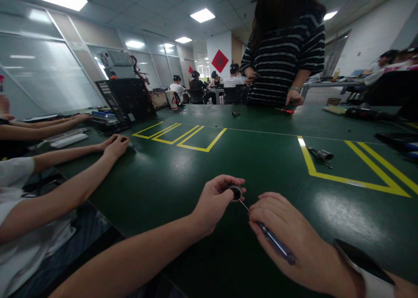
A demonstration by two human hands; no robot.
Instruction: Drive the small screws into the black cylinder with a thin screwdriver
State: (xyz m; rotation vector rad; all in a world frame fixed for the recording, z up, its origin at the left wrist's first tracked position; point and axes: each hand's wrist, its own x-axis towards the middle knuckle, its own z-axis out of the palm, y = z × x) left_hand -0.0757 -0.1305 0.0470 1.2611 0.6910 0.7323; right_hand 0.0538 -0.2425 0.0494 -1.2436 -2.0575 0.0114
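A dark green table (170,176) spreads out from the grip in every direction, with yellow tape outlines (183,137) marked on it ahead and to the left of the grip and a larger yellow outline (352,167) off to its right. Far beyond the grip, past the table's far edge, stand more tables and dark chairs (231,94) before a white wall bearing a red diamond sign (220,60). Frosted glass partitions (42,71) run along the room well to the left of the grip, and rectangular ceiling panels (202,15) glow high above in a tiled ceiling.
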